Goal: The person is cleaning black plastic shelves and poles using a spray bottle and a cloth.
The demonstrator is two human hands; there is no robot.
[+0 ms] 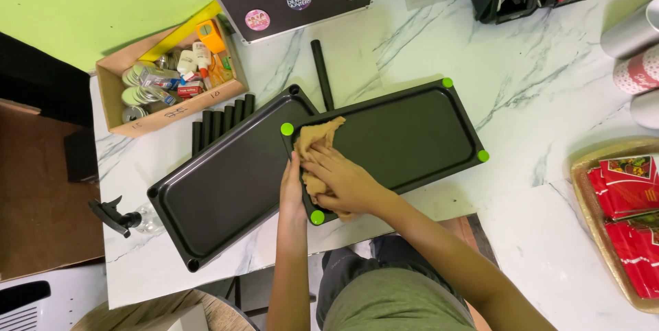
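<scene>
Two black rectangular trays lie on the white marble table. The right tray [412,135] has green round caps at its corners and overlaps the left tray [220,187]. A tan cloth [317,135] lies on the right tray's left end. My right hand [343,181] presses flat on the cloth. My left hand [293,190] grips the left edge of the same tray, beside the cloth.
Several black tubes [223,124] lie behind the left tray; one more tube [322,74] lies apart. A cardboard box of small items [171,74] stands at back left. A spray bottle [120,218] lies at the left edge. A gold tray of red packets [628,207] sits right.
</scene>
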